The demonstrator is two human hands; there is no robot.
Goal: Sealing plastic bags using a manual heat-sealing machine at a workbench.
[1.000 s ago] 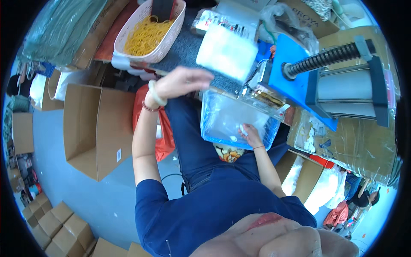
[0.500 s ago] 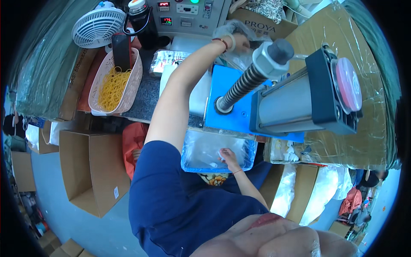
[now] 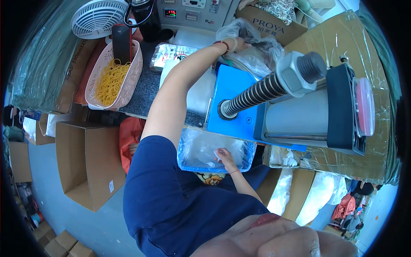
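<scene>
My left arm stretches across the bench, and my left hand (image 3: 241, 44) is at a clear plastic bag (image 3: 257, 56) behind the blue press plate (image 3: 233, 88). Its fingers are partly hidden by the crinkled film, so what they hold does not show. Lower down, my right hand (image 3: 225, 158) is over a shallow tray lined with clear and blue plastic (image 3: 192, 165). Its fingers are closed on a small white piece (image 3: 217, 155), too small to name. Another small white piece (image 3: 210, 164) lies in the tray beside the hand.
A press with a large spring bolt (image 3: 257, 96) and grey cylinder (image 3: 295, 115) stands right of my left arm. At left are a pink basket (image 3: 135, 70) of yellow rubber bands (image 3: 112, 83), a fan (image 3: 96, 19) and an open carton (image 3: 87, 162). A control box (image 3: 201, 15) stands behind.
The view has shifted, so the press appears larger and further right. My left hand has moved slightly within the plastic bag; my right hand stays over the tray with its fingers closed.
</scene>
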